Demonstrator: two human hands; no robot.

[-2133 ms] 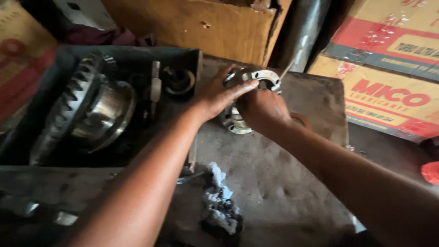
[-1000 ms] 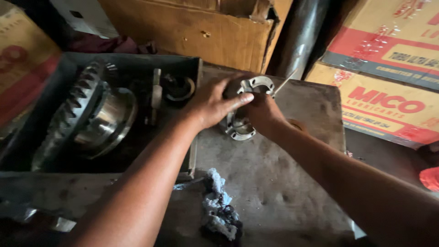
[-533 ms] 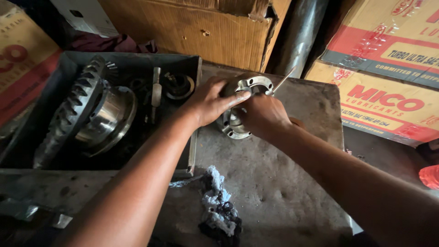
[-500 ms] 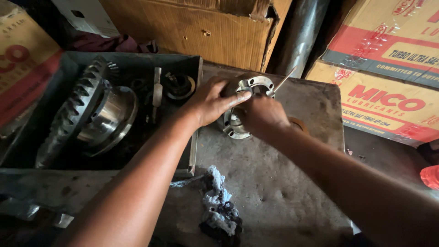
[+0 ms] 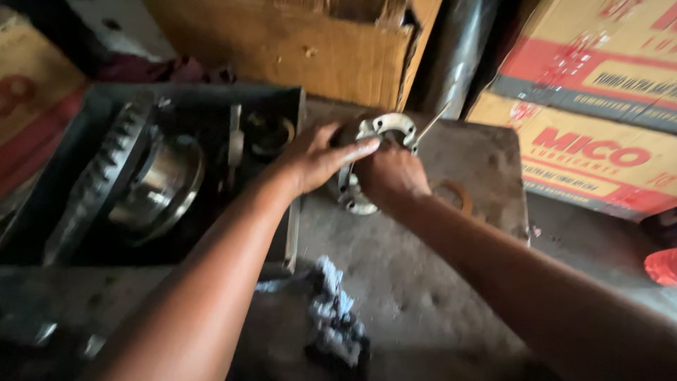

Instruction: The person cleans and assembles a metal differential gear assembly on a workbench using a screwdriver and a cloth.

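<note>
place: repair workshop | signs: greasy workbench [image 5: 437, 282], ring gear [image 5: 106, 176] in tray [image 5: 282, 113], cardboard cartons [image 5: 585, 148]

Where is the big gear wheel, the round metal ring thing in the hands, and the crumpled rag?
Big gear wheel [image 5: 106, 176], head view, on its toothed rim, inside the dark tray.
Round metal flange [image 5: 384, 125], head view, on its top rim, above both hands.
Crumpled rag [image 5: 335, 317], head view, on the middle of the cloth.

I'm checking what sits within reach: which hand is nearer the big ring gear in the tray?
Left. The left hand is just beside the tray holding the ring gear; the right hand is farther away.
</note>
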